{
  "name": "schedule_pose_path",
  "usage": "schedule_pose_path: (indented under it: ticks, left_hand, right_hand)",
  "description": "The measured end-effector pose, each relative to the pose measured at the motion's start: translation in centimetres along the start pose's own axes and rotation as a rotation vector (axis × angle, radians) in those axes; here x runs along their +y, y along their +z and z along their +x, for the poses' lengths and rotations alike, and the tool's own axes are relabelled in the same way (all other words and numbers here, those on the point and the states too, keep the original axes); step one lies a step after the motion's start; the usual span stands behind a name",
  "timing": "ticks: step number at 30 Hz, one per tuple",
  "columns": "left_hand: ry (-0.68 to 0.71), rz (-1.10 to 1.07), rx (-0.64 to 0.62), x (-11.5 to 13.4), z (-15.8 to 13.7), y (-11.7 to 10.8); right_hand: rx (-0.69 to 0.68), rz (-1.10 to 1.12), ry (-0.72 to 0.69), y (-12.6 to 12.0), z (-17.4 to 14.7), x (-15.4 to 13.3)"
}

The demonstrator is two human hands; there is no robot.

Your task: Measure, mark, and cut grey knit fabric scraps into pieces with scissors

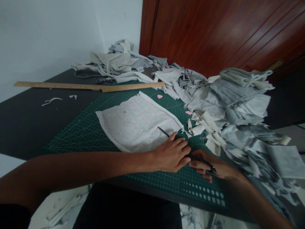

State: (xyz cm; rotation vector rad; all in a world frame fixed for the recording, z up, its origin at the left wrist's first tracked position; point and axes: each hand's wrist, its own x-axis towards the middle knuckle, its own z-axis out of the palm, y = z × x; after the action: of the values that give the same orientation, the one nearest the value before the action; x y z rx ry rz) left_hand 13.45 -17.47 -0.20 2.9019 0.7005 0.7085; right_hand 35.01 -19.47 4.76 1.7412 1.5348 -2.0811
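Held black scissors [210, 166] in the right hand [204, 163], with the grip closed round the handles near the front of the surface [28, 117]. Pointed a slim dark blade leftward and away, with the tip in sight over the grey cloth [133, 122] and the middle hidden under the left hand [172, 154]. Laid that hand palm down across the scissors beside the near right part of the cloth, with the fingers close together and the thumb right next to the right hand. Could not tell from this view anything about a pinch in the left grip, with the underside out of sight.

Had the cloth spread on the green mat [78, 130], in front of both hands and toward the left, with a narrow band along the right edge and a ragged end just beyond the left fingers. Had two wooden rulers [133, 86] end over end behind the cloth, small white scraps [51, 100] farther left, and a pink piece [159, 96] near the far corner of the cloth. Had a big jumble of grey fabric [228, 95] heaped on the right, and another pile [119, 62] against the pale wall [59, 31].
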Motion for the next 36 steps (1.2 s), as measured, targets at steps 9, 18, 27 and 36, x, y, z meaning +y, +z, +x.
schedule_pose_path:
  ticks: [9, 18, 27, 36]
  left_hand:
    - [-0.009, 0.001, -0.004, 0.0, -0.2, 0.3]
    - [-0.011, 0.007, -0.009, 0.1, -0.2, 0.2]
    - [-0.007, 0.023, 0.001, 0.1, -0.2, 0.1]
    - [0.006, 0.045, 0.042, 0.0, -0.5, 0.5]
  right_hand:
    - [-0.002, -0.024, 0.002, 0.1, -0.1, -0.4]
    - [-0.027, -0.051, -0.023, -0.3, 0.0, 0.2]
    - [0.003, -0.015, -0.010, -0.2, 0.0, 0.4]
    - [-0.143, 0.002, -0.123, -1.4, 0.0, 1.0]
